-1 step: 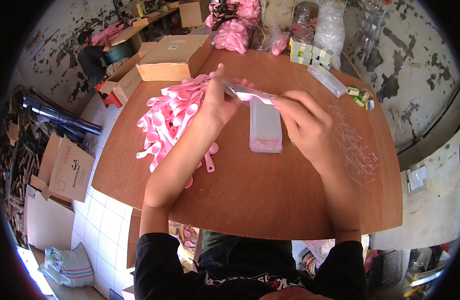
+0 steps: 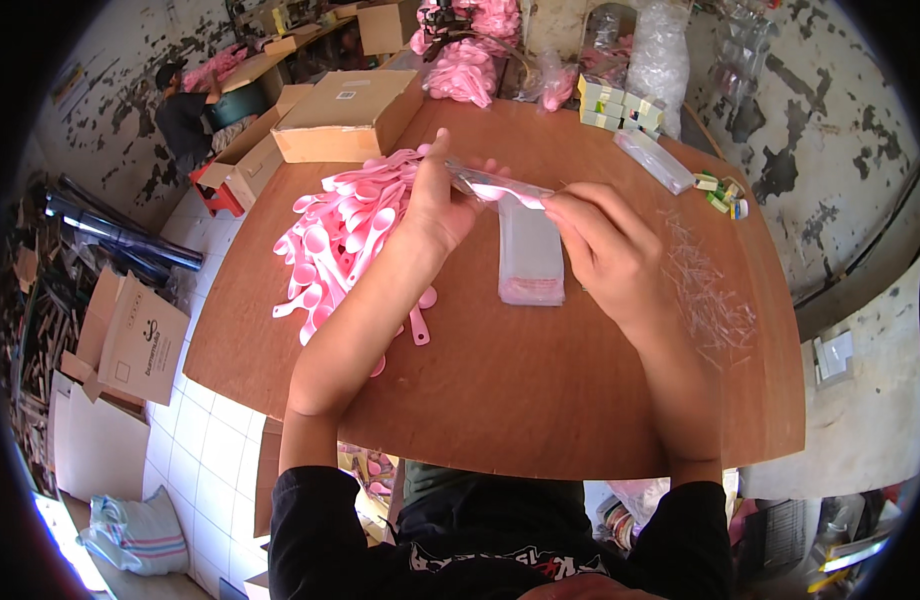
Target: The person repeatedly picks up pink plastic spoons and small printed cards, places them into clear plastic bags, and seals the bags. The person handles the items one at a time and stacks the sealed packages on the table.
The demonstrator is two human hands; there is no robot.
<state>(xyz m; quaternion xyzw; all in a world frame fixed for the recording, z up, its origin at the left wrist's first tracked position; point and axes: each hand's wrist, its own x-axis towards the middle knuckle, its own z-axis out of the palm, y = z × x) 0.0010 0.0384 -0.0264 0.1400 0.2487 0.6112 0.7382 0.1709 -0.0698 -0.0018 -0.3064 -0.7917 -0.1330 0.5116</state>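
Above the table, my left hand (image 2: 442, 198) grips one end of a clear plastic bag with a pink measuring spoon (image 2: 495, 192) in it. My right hand (image 2: 612, 248) pinches the other end of that bag between thumb and fingers. Beside my left forearm lies a heap of pink measuring spoons (image 2: 352, 218), partly hidden by the arm. Below the held bag, between my hands, a stack of flat clear plastic bags (image 2: 530, 256) rests on the brown table (image 2: 480, 390).
Thin clear strips (image 2: 715, 300) are scattered right of my right forearm. A closed cardboard box (image 2: 345, 110) stands at the far left. Small boxes (image 2: 605, 100) and a clear packet (image 2: 655, 162) lie far right. Another person (image 2: 185, 125) sits at the back left.
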